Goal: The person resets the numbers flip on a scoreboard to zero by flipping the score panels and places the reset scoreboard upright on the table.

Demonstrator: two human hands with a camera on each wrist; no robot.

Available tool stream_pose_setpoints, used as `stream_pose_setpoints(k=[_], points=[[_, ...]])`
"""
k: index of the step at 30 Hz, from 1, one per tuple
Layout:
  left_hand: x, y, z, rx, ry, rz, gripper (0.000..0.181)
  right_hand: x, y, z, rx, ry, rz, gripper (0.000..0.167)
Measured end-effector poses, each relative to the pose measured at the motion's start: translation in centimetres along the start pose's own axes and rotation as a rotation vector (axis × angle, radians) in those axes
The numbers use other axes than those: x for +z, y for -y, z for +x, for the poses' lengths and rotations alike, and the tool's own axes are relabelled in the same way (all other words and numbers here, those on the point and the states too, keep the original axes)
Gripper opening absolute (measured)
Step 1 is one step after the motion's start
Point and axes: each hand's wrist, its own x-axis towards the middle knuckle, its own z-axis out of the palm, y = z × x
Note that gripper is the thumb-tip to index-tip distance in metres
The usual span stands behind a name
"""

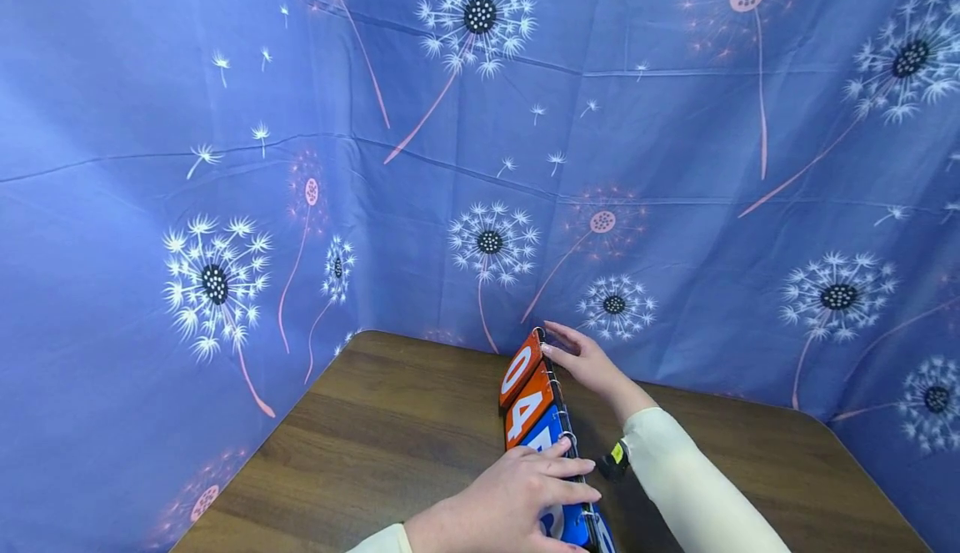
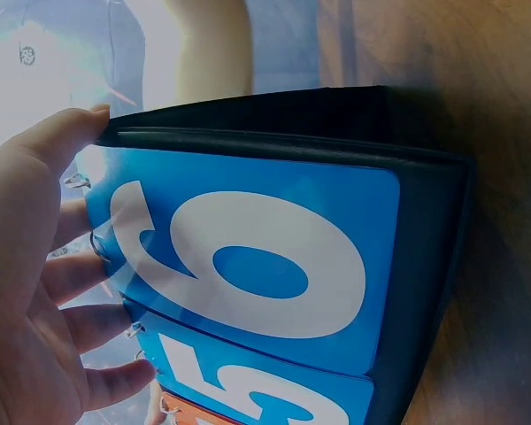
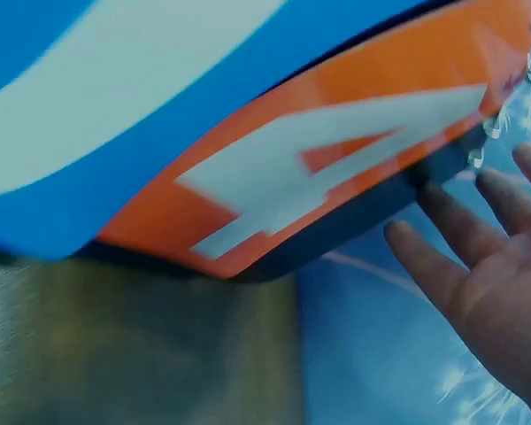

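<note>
"When you look from the head view, where's the flip scoreboard (image 1: 527, 409)?"

"Propped tent-like on the brown table (image 1: 352, 444), between the hands. The left hand (image 1: 513, 495) lies over the near part of its ringed top edge; the right hand (image 1: 592, 363) reaches the far end."

"And the left wrist view?"

"That hand rests with fingers spread and fairly straight along the rings (image 2: 93, 243), thumb at the top corner, beside a blue card (image 2: 274, 257)."

"The right wrist view?"

"Blurry, but those fingers are extended and apart, grasping nothing, fingertips near the orange card (image 3: 336, 173) with a white 4."
</note>
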Motion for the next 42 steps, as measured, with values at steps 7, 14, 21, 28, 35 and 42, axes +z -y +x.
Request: stream_pose_setpoints(k=[7,14,21,28,35,42], points=[[-0.1,0.0,0.0,-0.007,0.009,-0.016,0.055,0.0,-3.7,-3.1,0.074,0.014,0.100,0.054],[-0.1,0.0,0.0,-0.008,0.009,-0.009,0.054,0.5,-5.8,-4.5,0.140,-0.007,0.156,0.049],[0.1,0.1,0.0,-0.001,0.004,-0.021,0.054,0.4,-6.5,-5.5,0.161,0.050,0.122,0.048],[0.0,0.0,0.1,-0.005,0.007,0.018,0.054,-0.2,-7.2,-6.0,0.188,0.061,0.131,0.038],[-0.1,0.0,0.1,-0.016,0.033,-0.009,0.056,-0.8,-8.6,-6.8,0.230,0.008,0.271,0.019],[0.0,0.0,0.1,-0.009,0.019,0.017,0.055,-0.6,-8.8,-6.8,0.214,-0.024,0.290,0.021]])
